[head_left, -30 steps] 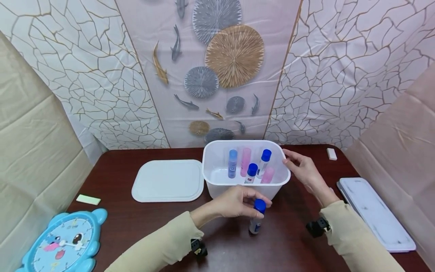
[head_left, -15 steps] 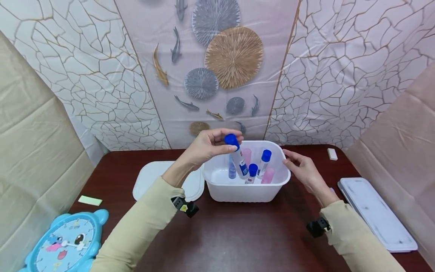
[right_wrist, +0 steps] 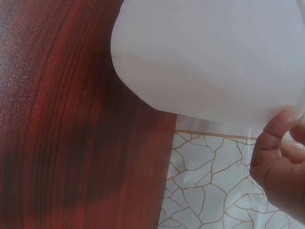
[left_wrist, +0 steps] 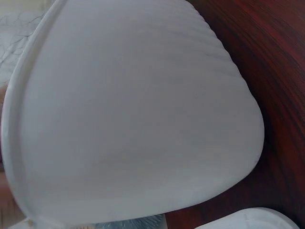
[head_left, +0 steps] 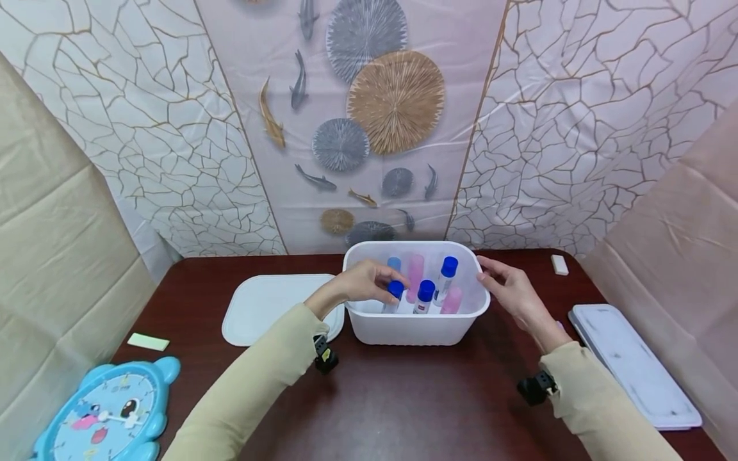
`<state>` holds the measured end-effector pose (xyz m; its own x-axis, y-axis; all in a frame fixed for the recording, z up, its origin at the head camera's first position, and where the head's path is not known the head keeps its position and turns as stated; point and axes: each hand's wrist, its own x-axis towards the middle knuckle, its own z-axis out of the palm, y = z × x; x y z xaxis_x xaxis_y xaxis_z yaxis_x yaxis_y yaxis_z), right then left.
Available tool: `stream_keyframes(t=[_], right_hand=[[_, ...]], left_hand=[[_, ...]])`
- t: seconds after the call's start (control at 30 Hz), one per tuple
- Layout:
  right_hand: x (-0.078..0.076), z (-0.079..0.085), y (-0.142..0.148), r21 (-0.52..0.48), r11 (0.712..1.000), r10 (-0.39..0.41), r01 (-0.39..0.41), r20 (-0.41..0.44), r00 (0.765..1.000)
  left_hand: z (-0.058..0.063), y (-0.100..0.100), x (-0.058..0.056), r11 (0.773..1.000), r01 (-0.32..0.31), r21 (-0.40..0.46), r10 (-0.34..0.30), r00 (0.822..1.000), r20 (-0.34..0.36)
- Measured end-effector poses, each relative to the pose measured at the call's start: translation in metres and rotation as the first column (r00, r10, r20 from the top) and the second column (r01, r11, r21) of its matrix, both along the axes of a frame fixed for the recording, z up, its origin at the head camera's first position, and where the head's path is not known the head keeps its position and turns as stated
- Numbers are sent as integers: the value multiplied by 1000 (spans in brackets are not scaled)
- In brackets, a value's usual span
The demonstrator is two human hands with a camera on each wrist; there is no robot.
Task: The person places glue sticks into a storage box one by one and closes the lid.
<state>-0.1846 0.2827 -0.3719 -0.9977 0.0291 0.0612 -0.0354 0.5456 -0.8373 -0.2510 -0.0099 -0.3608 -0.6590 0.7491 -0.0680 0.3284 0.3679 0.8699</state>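
Note:
A white plastic bin stands at the back middle of the table. Inside it my left hand pinches a blue-capped glue stick by its cap; the lower part is hidden by the front wall. Around it in the bin are two more blue-capped glue sticks, two pink tubes and a light blue tube. My right hand holds the bin's right rim, its curled fingertips against the wall in the right wrist view. The bin's outer wall fills most of the left wrist view.
A white lid lies left of the bin. At the left are a pale green bar and a blue toy clock. On the right, a long white flat case and a small white block lie near the table's edge.
My left hand has lifted the glue stick from the table in front of the bin, carried it over the rim and lowered it inside at the left. My right hand stays at the rim.

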Motion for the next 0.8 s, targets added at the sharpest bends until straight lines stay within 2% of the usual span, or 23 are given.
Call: stream_keyframes(t=[0.1,0.2,0.37,0.53,0.63,0.7,0.77,0.8], right_hand=[[0,0,-1,-1,1000,1,-1,-4,1000],[0,1,-2,3,1000,1,-1,-1,1000],[-2,-1,-2,14,1000,0,0,8,1000],[-4,-2,-6,13,1000,13,-13,17,1000],[-2,-1,-7,10,1000,16,-16,32,999],[-1,0,-6,3,1000,15,-15,38,999],[0,2,-5,5,1000,9,-9,38,999],[0,3,-4,0,1000,7,-7,36,999]], left_hand=[[-1,3,-1,997,27,-67,-29,999,-31],[-3,4,-2,995,38,-92,-41,999,-29],[-4,3,-4,994,51,-95,-52,999,-9],[-3,-3,-2,994,39,-106,-44,998,-49],[4,-10,3,994,38,-98,-45,997,-69],[12,-19,5,997,29,-70,-36,995,-89],[22,-33,4,1000,-9,-8,8,995,-104],[26,-43,3,998,-50,29,53,993,-103]])
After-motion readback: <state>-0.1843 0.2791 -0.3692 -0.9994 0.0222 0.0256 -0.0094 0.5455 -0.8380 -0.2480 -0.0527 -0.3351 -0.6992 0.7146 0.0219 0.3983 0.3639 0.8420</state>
